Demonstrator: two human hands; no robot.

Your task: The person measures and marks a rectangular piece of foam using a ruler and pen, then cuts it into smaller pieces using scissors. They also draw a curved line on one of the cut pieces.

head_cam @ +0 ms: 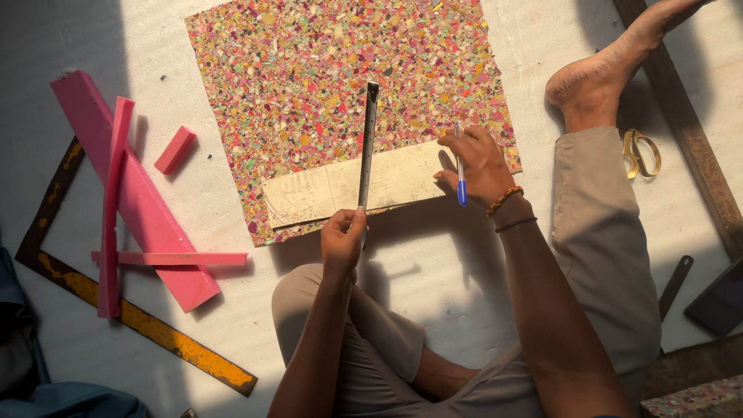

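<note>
Metal ruler point(368, 147), long axis pointing away, gripped in left hand point(341, 241); right hand point(476, 162) grips a blue pen point(460, 174).

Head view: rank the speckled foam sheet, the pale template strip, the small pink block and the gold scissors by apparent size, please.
1. Speckled foam sheet, by far the largest.
2. Pale template strip lying on the sheet's near edge.
3 and 4. Small pink block and gold scissors look about alike; not ranked.

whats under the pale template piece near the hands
The pale cardboard template lies on the multicoloured speckled foam sheet, which rests on the white floor. The foam directly beneath the template is covered.
</note>
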